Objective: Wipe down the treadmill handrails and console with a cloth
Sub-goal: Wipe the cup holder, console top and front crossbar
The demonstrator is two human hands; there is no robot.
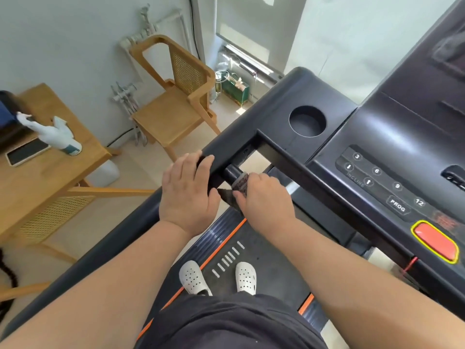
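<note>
I stand on a black treadmill. Its left handrail (pixel 120 238) runs from lower left up to the console (pixel 392 137). My left hand (pixel 187 192) is wrapped over the top of that rail near its upper end. Just to the right, my right hand (pixel 264 197) grips a dark patterned cloth (pixel 239 183) folded around a short black inner grip bar (pixel 232 172) under the console. Most of the cloth is hidden under my fingers; one dark corner sticks out between my hands.
The console has a round cup holder (pixel 307 121), incline and speed buttons (pixel 377 180) and an orange stop button (pixel 435 241). A wooden table (pixel 50 177) with a spray bottle (pixel 59 136) and phone (pixel 26 151) stands left, a wooden chair (pixel 173 96) behind it. My white shoes (pixel 192 277) rest on the belt.
</note>
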